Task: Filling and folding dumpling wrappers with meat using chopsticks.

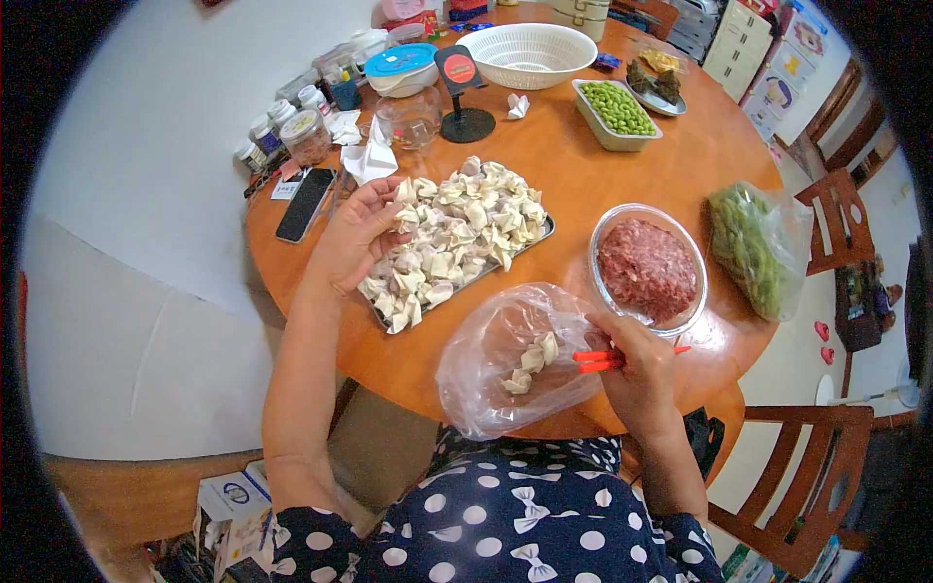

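My left hand (364, 229) is at the left side of a dark tray (481, 275) heaped with folded wontons (455, 226), its fingertips touching a wonton at the heap's edge. Red chopsticks (599, 361) lie in the grip of my right hand (638, 364), which also holds the rim of a clear plastic bag (474, 364). Inside the bag are several wontons (538, 353). Beyond my right hand stands a clear round bowl (594, 255) with minced raw meat (647, 270).
A tub of green beans (618, 109), a white colander (526, 55) and a black phone stand (466, 125) stand farther back. A phone (306, 204) lies at the left near jars. At the right are a bag of green pods (751, 248) and wooden chairs (794, 481).
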`<state>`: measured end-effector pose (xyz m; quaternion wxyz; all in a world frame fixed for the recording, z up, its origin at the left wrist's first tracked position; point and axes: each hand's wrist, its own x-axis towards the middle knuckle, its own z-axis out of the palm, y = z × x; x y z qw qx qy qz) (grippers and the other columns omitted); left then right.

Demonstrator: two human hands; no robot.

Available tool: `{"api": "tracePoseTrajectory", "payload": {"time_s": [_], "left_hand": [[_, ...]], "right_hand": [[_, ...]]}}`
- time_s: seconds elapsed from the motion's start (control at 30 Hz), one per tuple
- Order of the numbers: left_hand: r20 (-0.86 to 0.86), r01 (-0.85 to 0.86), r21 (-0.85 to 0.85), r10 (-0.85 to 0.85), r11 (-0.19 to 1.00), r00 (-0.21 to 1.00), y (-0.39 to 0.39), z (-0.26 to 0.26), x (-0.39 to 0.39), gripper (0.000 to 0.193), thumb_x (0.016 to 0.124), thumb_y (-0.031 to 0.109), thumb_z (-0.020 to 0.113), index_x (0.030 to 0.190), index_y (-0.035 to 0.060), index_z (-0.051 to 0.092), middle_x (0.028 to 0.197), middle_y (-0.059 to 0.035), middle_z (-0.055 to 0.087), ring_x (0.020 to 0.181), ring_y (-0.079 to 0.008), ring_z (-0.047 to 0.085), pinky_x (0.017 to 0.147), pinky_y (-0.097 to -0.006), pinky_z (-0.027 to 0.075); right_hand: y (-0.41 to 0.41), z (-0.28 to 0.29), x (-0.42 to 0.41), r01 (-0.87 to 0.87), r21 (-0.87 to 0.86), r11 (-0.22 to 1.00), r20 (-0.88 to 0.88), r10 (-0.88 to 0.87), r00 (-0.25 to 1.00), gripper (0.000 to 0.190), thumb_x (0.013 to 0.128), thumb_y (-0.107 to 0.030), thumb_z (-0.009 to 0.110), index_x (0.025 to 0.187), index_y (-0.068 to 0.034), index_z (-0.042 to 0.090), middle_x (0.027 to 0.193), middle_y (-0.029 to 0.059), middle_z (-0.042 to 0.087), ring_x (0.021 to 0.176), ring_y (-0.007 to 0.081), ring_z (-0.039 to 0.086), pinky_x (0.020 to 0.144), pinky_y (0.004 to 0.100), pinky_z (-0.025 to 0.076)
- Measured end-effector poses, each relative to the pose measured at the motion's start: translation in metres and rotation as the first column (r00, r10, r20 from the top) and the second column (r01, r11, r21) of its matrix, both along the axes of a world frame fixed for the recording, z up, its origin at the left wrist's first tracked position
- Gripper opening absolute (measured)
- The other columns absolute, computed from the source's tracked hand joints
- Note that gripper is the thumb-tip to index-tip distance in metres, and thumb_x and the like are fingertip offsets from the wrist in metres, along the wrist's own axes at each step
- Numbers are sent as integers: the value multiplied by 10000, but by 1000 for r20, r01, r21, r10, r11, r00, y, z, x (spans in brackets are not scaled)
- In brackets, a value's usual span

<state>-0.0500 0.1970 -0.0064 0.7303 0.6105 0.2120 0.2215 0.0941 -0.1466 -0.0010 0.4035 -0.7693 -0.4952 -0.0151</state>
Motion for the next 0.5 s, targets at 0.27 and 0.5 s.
{"api": "tracePoseTrajectory", "payload": {"time_s": [0.27, 0.5], "left_hand": [[43, 334, -202, -332, 921, 942, -46, 20, -3, 374, 983, 133, 610, 1344, 81, 527, 1178, -72, 657, 991, -154, 675, 825, -290, 590], [-350, 634, 482, -530, 605, 772, -134, 20, 7, 366, 935, 147, 624, 1279, 38, 569, 1174, -120, 647, 1128, -239, 624, 959, -373, 517]], "right_hand": [[-1, 2, 1, 14, 12, 1000, 13, -14, 1000, 201, 830, 23, 713, 1026, -9, 690, 889, 158, 707, 796, 297, 709, 685, 352, 544], [1, 0, 5, 11, 27, 1000, 23, -12, 1000, 184, 841, 21, 700, 1022, -8, 692, 889, 158, 705, 796, 300, 708, 688, 348, 544]]}}
